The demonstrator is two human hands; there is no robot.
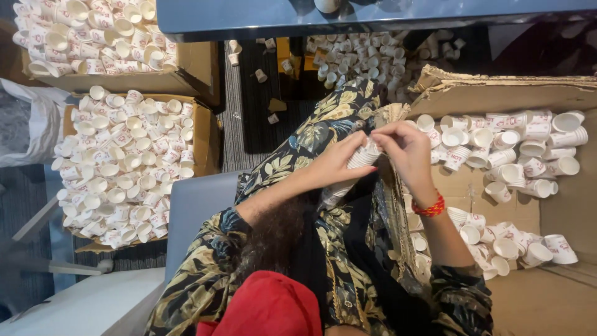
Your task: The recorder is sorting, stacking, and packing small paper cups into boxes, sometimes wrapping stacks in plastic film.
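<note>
Both hands over lap, just left of the open cardboard box [497, 87]. Left hand [339, 163] wrapped around a stack of paper cups [348, 174], stack slanting down toward the lap. Right hand [404, 146] pinching the stack's top end with its fingertips. Loose cups [510, 155] lying inside the box, right of the hands.

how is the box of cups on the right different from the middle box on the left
The right cardboard box is only partly filled, with bare cardboard showing between loose paper cups; the left cardboard box is heaped full, its bottom hidden. The right box has a torn, ragged flap; the left box's edges look straight. Both hold small white paper cups with red print.
</note>
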